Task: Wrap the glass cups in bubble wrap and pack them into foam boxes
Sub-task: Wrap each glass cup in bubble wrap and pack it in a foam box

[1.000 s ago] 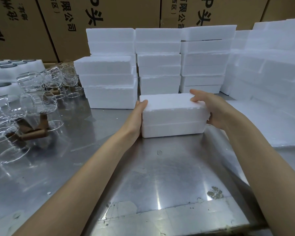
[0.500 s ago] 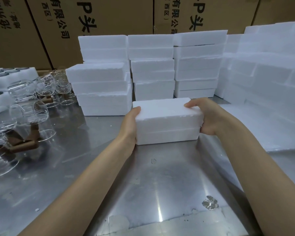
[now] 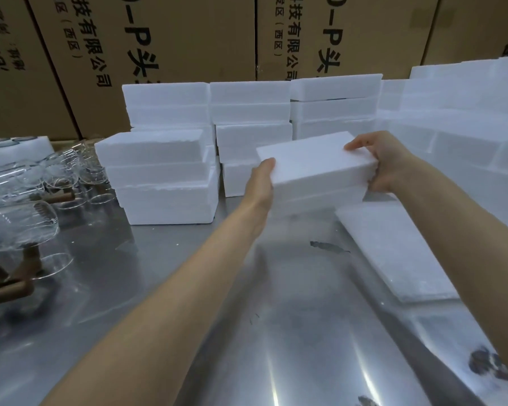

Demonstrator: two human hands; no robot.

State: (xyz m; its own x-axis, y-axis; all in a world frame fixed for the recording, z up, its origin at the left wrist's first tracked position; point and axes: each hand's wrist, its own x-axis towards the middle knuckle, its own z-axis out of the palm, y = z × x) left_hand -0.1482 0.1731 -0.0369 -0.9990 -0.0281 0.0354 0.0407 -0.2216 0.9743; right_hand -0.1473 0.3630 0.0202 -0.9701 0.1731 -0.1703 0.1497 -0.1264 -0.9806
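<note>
A closed white foam box (image 3: 314, 168) hangs tilted above the steel table, held between both hands. My left hand (image 3: 260, 184) presses flat against its left end. My right hand (image 3: 384, 164) grips the right end, fingers curled over the top edge and thumb below. Clear glass cups (image 3: 21, 221) with wooden handles lie on the table at the far left, some on their sides. No bubble wrap is recognisable.
Stacks of white foam boxes (image 3: 165, 177) stand behind the held box and along the right (image 3: 458, 136). A flat foam sheet (image 3: 393, 253) lies on the steel table (image 3: 276, 332) at the right. Brown cartons (image 3: 173, 48) form the back wall.
Both hands have lifted the foam box off the table and raised it towards the stacks, its right end tilted up. The view has shifted slightly downward.
</note>
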